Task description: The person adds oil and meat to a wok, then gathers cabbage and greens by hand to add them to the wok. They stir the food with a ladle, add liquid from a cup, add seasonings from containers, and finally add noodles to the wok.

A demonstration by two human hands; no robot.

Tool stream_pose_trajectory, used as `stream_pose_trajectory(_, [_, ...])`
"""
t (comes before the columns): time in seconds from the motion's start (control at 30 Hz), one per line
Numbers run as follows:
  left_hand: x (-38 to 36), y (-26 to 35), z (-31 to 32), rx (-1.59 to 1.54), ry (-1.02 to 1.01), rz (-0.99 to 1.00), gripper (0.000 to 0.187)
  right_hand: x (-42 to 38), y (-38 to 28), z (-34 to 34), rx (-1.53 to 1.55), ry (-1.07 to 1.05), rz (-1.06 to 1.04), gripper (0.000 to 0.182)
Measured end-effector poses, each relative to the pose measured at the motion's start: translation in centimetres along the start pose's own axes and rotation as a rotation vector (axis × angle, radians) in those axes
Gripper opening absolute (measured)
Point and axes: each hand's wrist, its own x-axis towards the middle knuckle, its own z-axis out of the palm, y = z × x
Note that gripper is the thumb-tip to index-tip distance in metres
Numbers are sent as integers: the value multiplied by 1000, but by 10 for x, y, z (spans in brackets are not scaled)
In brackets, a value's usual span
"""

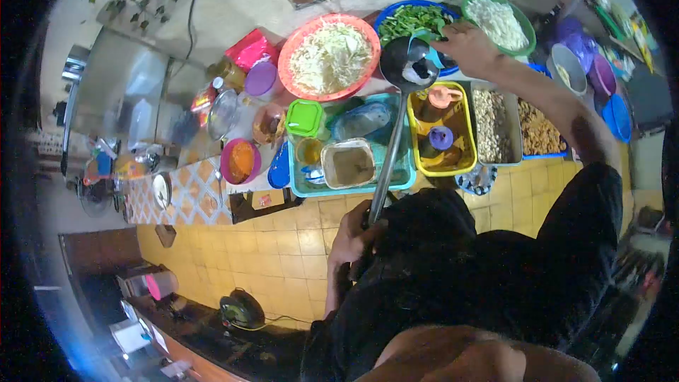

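Observation:
In the head view, my left hand (351, 239) is closed round the long metal handle of a large ladle (388, 159). The dark bowl of the ladle sits above the containers, with something whitish inside it. My right hand (468, 49) reaches over from the right, its fingers closed on a small teal scoop or cup (420, 41) at the ladle bowl's rim. Behind the hand is a blue basin of chopped greens (411, 22). A green basin of white pieces (495, 22) is just to its right.
A pink basin of shredded cabbage (331, 56) stands left of the ladle. Nearer are a turquoise tray (409, 170), a yellow basket (463, 165) with lidded jars, and trays of chopped food (493, 124). A fan (241, 308) stands on the tiled floor.

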Motion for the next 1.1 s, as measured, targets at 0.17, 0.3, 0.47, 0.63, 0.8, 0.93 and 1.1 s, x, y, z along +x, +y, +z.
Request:
stream_pose_trajectory(0.17, [5, -11, -4, -255, -50, 3, 13, -48, -19, 25, 490, 64, 469, 73])
stream_pose_trajectory(0.3, [9, -21, -15, -272, -62, 1, 12, -90, -58, 30, 773, 113, 664, 81])
stream_pose_trajectory(0.47, [4, -17, -16, -307, 46, -32, 15, -134, -133, 142, 1098, 172, 977, 76])
stream_pose_trajectory(0.63, [6, -18, -26, -253, 102, -56, 14, -136, -168, 171, 930, 312, 984, 66])
stream_pose_trajectory(0.8, [-4, -25, -23, -322, 247, -68, 13, -166, -183, 262, 897, 351, 967, 41])
stream_pose_trajectory(0.93, [-17, -55, -24, -331, 345, -15, 20, -157, -139, 175, 900, 0, 965, 20])
stream_pose_trajectory(1.1, [-45, -67, -12, -381, 563, 25, 25, -71, -108, 100, 870, 484, 657, 13])
